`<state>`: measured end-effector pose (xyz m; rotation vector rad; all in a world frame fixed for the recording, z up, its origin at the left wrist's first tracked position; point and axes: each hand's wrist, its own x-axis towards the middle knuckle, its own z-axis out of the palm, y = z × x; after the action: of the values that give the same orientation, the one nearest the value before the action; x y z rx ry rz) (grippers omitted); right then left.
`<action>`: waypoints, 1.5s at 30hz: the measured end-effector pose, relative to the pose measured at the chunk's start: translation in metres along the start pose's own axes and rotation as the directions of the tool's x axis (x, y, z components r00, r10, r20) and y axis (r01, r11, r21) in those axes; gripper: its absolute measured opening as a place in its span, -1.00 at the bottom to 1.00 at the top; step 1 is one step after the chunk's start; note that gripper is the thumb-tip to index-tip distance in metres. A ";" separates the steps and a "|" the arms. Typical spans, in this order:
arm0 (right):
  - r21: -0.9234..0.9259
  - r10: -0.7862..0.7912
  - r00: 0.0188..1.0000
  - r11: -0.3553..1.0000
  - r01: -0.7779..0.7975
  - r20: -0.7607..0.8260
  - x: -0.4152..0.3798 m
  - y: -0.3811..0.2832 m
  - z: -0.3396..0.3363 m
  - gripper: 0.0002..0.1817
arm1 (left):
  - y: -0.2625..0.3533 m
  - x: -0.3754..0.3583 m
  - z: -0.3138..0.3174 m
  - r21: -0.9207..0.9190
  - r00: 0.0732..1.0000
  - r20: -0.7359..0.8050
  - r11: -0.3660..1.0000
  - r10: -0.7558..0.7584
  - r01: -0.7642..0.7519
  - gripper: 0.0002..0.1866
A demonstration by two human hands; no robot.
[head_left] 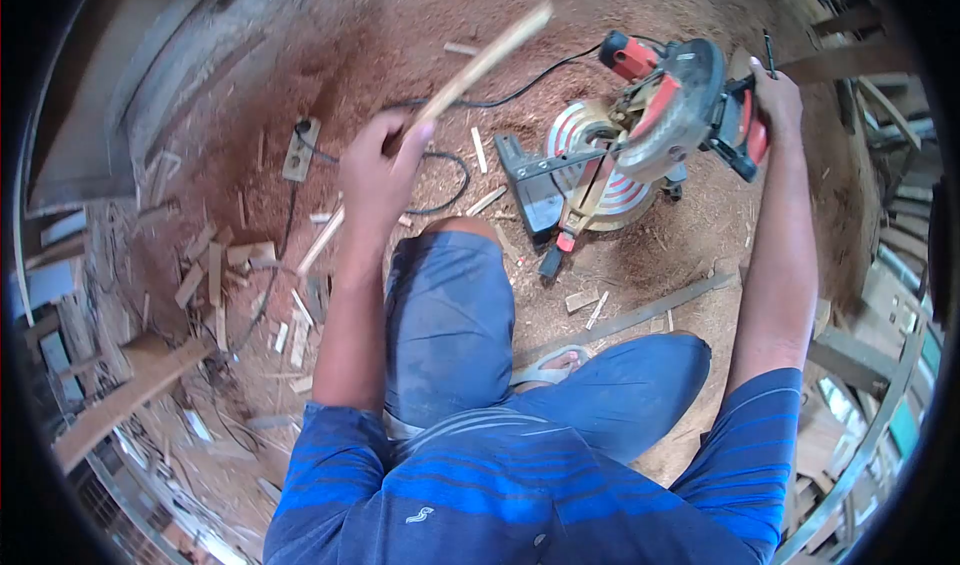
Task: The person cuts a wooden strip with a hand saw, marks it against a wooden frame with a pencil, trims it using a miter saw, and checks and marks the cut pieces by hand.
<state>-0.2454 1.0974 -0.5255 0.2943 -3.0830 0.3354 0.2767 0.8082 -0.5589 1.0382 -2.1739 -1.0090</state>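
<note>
A wooden stick [487, 67] is pinched in the left grip [380, 167], while the miter saw's [668, 115] handle [756, 139] and a black pen [769, 53] are held in the right grip [778, 102].

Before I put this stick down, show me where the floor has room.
Mostly free floor lies beyond the power strip, left of the raised stick, and between the saw and your right forearm. It is crowded left of your left knee, with wood scraps and a black cord, and along the right edge of the view, with piled boards.
</note>
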 end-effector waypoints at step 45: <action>0.688 -0.485 0.827 0.704 0.175 0.286 -0.449 -0.063 0.032 -0.41 | 0.048 0.017 0.044 -0.533 0.835 0.548 0.754 -0.038 0.383 -0.61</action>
<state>0.2068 1.1131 -0.5642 1.0953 -3.0831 1.5015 0.2153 0.8328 -0.5439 0.7499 -1.8326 -2.1528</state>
